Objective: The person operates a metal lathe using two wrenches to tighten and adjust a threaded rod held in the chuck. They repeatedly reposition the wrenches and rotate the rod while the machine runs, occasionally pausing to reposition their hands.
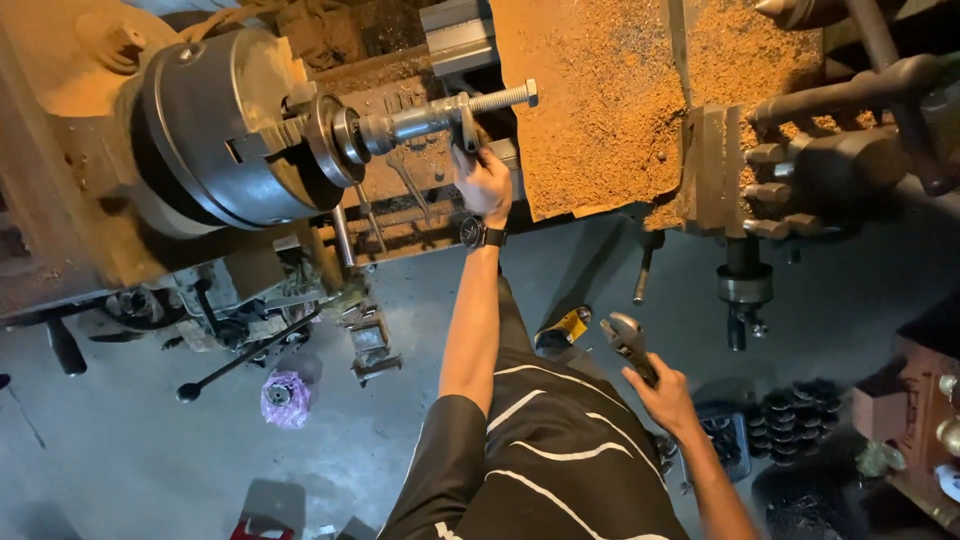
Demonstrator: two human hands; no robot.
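The left hand (484, 183) is closed about a nut on the threaded shaft (440, 115), which the lathe chuck (225, 125) clamps at its left end so it stays put; the shaft's long axis runs left to right, free end pointing right over the chip-strewn bed (600, 110); the right hand (665, 395) grips an adjustable wrench (627, 343) low and near, jaw end up, as if kept ready

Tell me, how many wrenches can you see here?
1 for sure: an adjustable wrench gripped in the right hand, low beside the person. Others may lie hidden in the floor clutter.
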